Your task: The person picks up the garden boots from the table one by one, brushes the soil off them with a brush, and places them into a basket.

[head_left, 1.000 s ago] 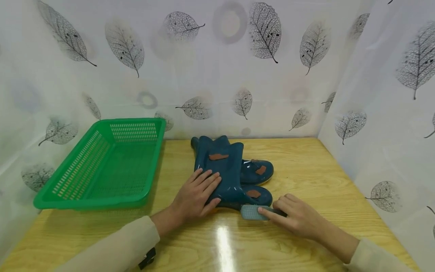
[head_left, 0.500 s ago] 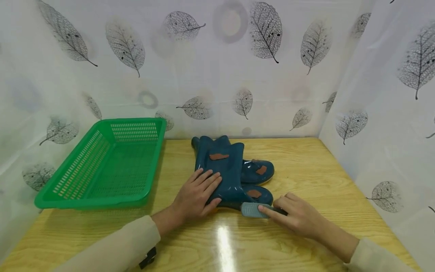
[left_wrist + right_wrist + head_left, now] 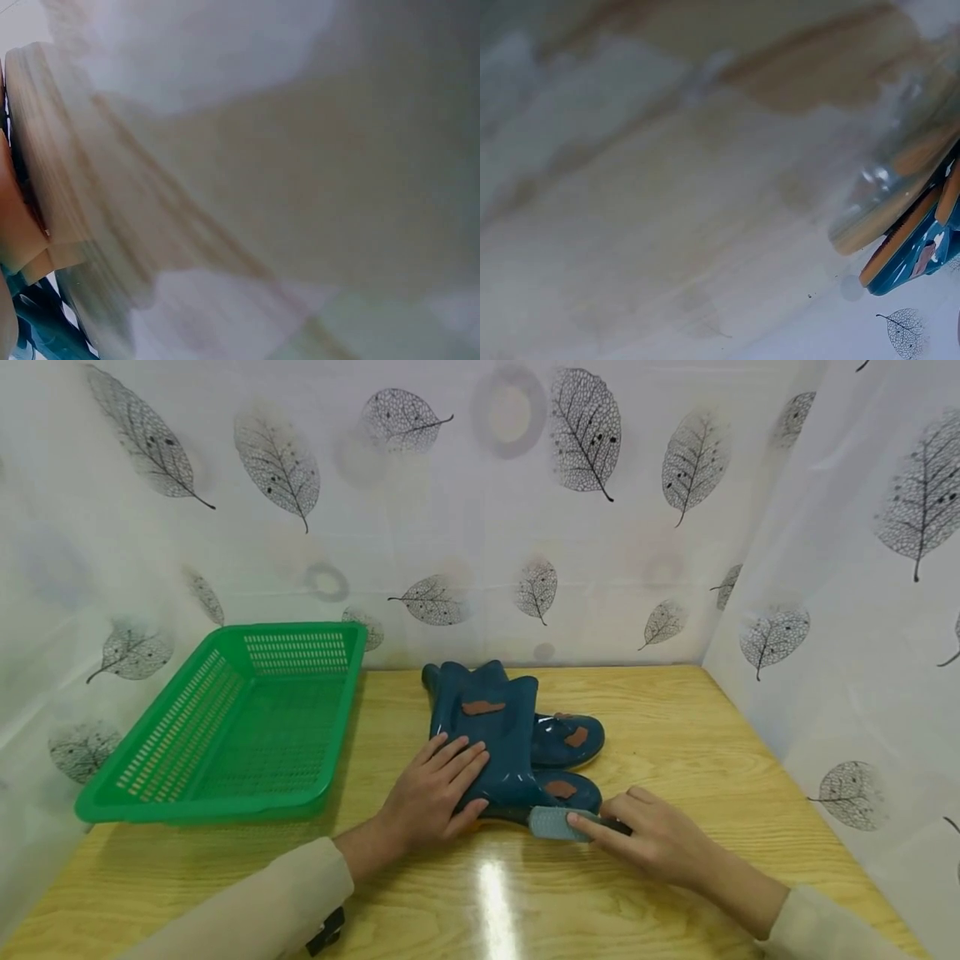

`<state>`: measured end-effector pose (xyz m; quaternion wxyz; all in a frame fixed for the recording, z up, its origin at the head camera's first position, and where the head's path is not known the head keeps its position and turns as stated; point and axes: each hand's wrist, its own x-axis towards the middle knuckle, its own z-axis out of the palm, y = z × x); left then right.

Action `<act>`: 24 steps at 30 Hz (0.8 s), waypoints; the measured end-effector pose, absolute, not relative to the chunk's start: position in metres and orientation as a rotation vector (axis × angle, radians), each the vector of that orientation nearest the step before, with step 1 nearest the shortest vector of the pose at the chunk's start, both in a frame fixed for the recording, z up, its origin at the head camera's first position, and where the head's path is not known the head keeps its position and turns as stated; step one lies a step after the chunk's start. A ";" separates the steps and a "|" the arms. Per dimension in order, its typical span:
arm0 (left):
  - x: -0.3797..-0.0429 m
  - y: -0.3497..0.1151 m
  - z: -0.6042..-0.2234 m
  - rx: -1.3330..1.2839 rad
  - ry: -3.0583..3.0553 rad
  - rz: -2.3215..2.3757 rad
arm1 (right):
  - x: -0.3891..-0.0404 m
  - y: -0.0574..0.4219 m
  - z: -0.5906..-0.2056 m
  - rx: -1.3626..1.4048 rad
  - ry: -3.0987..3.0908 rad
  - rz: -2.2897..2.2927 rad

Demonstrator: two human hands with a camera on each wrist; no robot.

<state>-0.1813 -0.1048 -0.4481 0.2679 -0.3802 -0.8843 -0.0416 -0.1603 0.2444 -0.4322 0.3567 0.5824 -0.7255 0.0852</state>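
A pair of glossy dark teal rain boots (image 3: pixel 513 739) lies on its side on the table, toes pointing right, with reddish-brown patches on shaft and toes. My left hand (image 3: pixel 427 789) rests on the upper boot's shaft, fingers extended together and thumb apart. In my right hand (image 3: pixel 660 839) is a brush (image 3: pixel 549 823) with a pale grey-blue head and dark handle; the forefinger lies along its head. The brush head sits at the near boot's front side, by the foot. Toe and tan sole of a boot (image 3: pixel 907 262) show in the right wrist view.
A green plastic basket (image 3: pixel 330 789) with slotted walls stands to the left on the wood-grain table (image 3: pixel 660 693). White sheeting (image 3: pixel 465 527) printed with leaves encloses the back and sides.
The brush in my right hand has shifted up a little, then slightly left along the boot's side. My left hand stays in place on the boot.
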 end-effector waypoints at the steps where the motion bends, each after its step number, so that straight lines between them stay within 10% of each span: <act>1: -0.181 -0.105 -0.448 -1.027 -2.386 -0.116 | -0.160 0.244 -0.433 1.511 -1.877 0.217; 24: -0.182 -0.105 -0.449 -1.027 -2.386 -0.117 | -0.157 0.240 -0.434 1.591 -1.878 0.225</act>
